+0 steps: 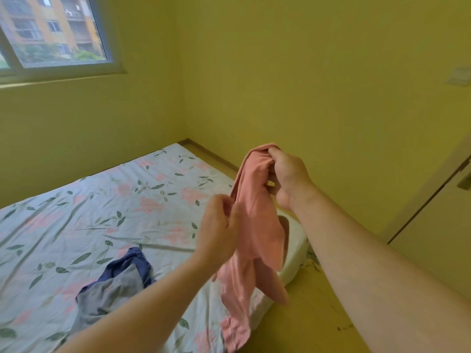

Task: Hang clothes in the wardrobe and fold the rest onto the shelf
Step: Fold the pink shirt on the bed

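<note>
At the far left, a white-framed sliding window (56,31) in the yellow wall looks out on an orange apartment block and some greenery. Below it a low bed (102,205) with a pale sheet printed in pink flowers and green leaves runs into the corner of the room. On the near part of the sheet lies a crumpled heap of navy-blue and grey cloth garments (114,284), the navy piece on top towards the far side. To its right the left hand (220,228) is raised over the bed's edge, fingers curled and pinching the side edge of a salmon-pink soft cloth garment (257,230). This garment hangs in the air between the two hands, clear of the bed. Its lower part trails down over the bed's corner, and a thin white line of piping shows near the bottom. Higher and further right, the right hand (288,174) clutches the bunched top of the pink garment, fingers closed round the fabric. Beneath the right forearm is a yellowish floor (313,314) with a few dark marks. On the right wall sits a pale switch plate (460,75), too blurred for any marking to be read. Below it is a plain door (438,238) with a metal handle (465,183) at the picture's edge.
</note>
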The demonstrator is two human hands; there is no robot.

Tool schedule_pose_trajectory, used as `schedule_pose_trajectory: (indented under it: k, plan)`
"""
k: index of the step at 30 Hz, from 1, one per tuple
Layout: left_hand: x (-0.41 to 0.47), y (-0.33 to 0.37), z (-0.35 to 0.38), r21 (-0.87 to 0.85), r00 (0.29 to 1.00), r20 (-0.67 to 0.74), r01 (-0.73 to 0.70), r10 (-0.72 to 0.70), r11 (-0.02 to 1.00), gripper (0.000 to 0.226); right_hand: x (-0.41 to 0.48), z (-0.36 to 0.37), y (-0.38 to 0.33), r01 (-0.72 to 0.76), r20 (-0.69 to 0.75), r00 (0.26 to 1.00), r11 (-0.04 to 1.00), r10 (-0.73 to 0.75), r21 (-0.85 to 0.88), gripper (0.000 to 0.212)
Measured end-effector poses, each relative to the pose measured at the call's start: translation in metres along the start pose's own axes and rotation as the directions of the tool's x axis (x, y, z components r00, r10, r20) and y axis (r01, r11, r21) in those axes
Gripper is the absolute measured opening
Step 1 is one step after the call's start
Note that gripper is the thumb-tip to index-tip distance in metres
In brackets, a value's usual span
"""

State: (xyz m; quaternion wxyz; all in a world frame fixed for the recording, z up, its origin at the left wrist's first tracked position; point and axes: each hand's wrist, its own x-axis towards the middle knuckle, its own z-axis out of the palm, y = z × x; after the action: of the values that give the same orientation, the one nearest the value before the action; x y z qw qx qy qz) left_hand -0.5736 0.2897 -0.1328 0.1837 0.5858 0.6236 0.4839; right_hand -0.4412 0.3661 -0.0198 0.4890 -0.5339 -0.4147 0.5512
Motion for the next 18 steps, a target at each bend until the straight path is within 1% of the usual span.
schedule_pose_trajectory:
  k: [1,2,3,4,6,7,8,9,10,12,13,15,16,18]
  plan:
    - [-0.009,-0.007,0.0,0.008,0.993,-0.069,-0.092,0.092,0.996,0.02,0.0,0.001,0.0,-0.003,0.004,1.0,1.0,0.003,0.031,0.025]
    - [-0.015,-0.016,0.001,0.06,0.979,-0.069,-0.187,0.191,0.98,0.027,0.001,0.003,0.0,-0.002,0.004,1.0,0.999,0.002,0.052,0.026]
    - [-0.02,-0.027,0.003,0.103,0.972,-0.007,-0.234,0.236,0.967,0.038,0.001,0.004,0.0,-0.005,0.003,1.0,0.998,0.005,0.067,0.027]
    - [-0.022,-0.037,0.005,0.138,0.974,0.088,-0.222,0.211,0.965,0.051,0.001,0.004,0.0,-0.016,-0.002,1.0,0.996,0.016,0.083,0.029]
    - [-0.024,-0.051,0.012,0.206,0.967,0.233,-0.149,0.099,0.967,0.08,0.0,0.004,-0.002,-0.041,-0.015,0.999,0.994,0.043,0.104,0.034]
    - [-0.023,-0.058,0.015,0.249,0.962,0.269,-0.115,0.045,0.962,0.091,0.0,0.004,-0.002,-0.043,-0.017,0.999,0.992,0.045,0.118,0.036]
    - [-0.022,-0.064,0.017,0.277,0.961,0.277,-0.088,0.008,0.957,0.097,0.0,0.004,-0.003,-0.039,-0.022,0.999,0.989,0.043,0.143,0.037]
    - [-0.019,-0.068,0.019,0.284,0.963,0.269,-0.052,-0.028,0.957,0.099,-0.001,0.003,-0.005,-0.038,-0.03,0.999,0.983,0.044,0.178,0.039]
    - [-0.014,-0.07,0.019,0.269,0.967,0.249,-0.011,-0.059,0.963,0.095,-0.001,0.001,-0.007,-0.044,-0.038,0.998,0.976,0.053,0.215,0.039]
    - [0.003,-0.071,0.016,0.25,0.963,0.22,0.096,-0.153,0.963,0.081,-0.002,-0.004,-0.01,-0.043,-0.053,0.997,0.953,0.062,0.298,0.039]
    - [0.011,-0.07,0.013,0.249,0.958,0.223,0.121,-0.178,0.961,0.072,-0.002,-0.006,-0.012,-0.041,-0.061,0.996,0.943,0.064,0.332,0.039]
    - [0.024,-0.064,0.009,0.239,0.963,0.241,0.062,-0.121,0.969,0.052,-0.002,-0.012,-0.013,-0.043,-0.083,0.993,0.929,0.079,0.368,0.041]
    - [0.03,-0.061,0.007,0.194,0.967,0.232,0.057,-0.102,0.979,0.04,-0.002,-0.015,-0.014,-0.035,-0.105,0.991,0.927,0.079,0.374,0.041]
    - [0.041,-0.05,-0.002,0.004,0.962,0.209,0.177,-0.174,0.984,0.023,-0.003,-0.023,-0.012,-0.038,-0.148,0.984,0.929,0.099,0.369,0.04]
